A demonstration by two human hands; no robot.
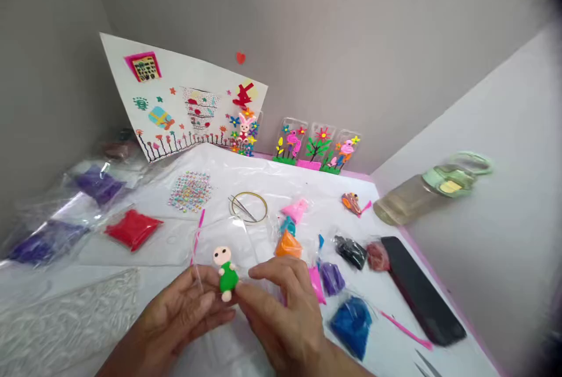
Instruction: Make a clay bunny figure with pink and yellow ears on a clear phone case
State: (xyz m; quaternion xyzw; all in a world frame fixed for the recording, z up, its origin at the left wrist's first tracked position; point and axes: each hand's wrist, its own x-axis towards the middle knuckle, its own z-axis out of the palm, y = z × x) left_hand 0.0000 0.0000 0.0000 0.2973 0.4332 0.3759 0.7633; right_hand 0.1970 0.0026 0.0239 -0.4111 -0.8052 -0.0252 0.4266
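Note:
A small clay figure (228,276) has a pale round head, two black eyes, a green body and pale hands and feet. It lies on a clear plastic piece, whose faint edges show around it. My left hand (184,309) is closed on that clear piece from the left and below, its thumb beside the figure. From the right, my right hand (285,301) reaches in with thumb and forefinger apart. Its thumb tip is at the figure's lower right side, and I cannot tell if it presses there. Packs of orange clay (288,244) and purple clay (332,278) lie just beyond the right hand.
Rhinestones (190,191), a wire hoop (249,207) and a red clay pack (133,229) lie farther back. On the right are a blue clay pack (351,325), a black case (421,292), scissors (425,363) and a bottle (421,189). Decorated clear cases (319,146) lean on the wall.

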